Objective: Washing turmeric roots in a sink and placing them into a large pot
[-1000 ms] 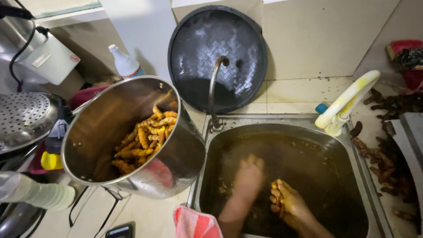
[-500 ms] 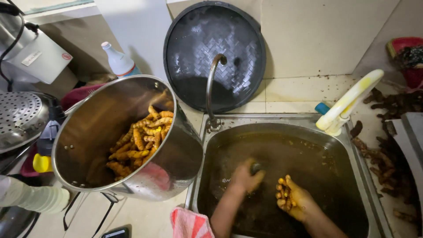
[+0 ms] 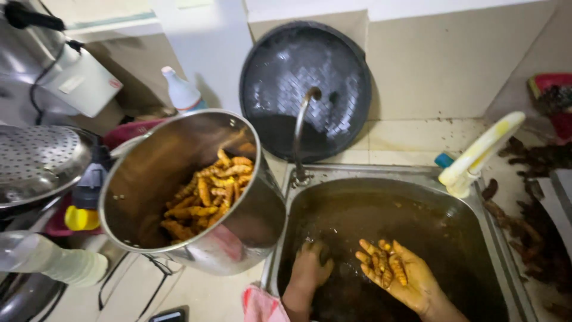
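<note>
**Roots washed in a sink of brown water**

Fingers [image 3: 370, 257] of the right hand [image 3: 398, 279] are spread flat, palm up, in the lower centre of the frame, and a few small orange roots [image 3: 387, 267] are carried loose on the open palm, clear of the water. Nothing is gripped by this hand; the roots simply lie across it. The left hand [image 3: 310, 265] is seen just to its left, lower centre, curled down into the murky brown water [image 3: 417, 220], with the fingers bent closed around something dark and small that cannot be made out clearly.

Both hands are held inside the steel sink [image 3: 506, 262], which fills the lower right of the frame. A thin curved tap [image 3: 300, 134] rises at the back rim of the sink, and a round dark lid [image 3: 307, 89] is propped against the wall behind it, upper centre. A large steel pot [image 3: 190, 197], tilted toward the sink at centre left, is partly filled with a heap of washed roots [image 3: 208, 197]. A white and yellow handle [image 3: 479, 152] is seen at the right edge of the sink. Dark unwashed roots [image 3: 536, 209] are scattered on the counter at the far right. A perforated metal strainer [image 3: 36, 161] is seen at the left edge, and a clear plastic bottle [image 3: 50, 259] lies below it.
</note>
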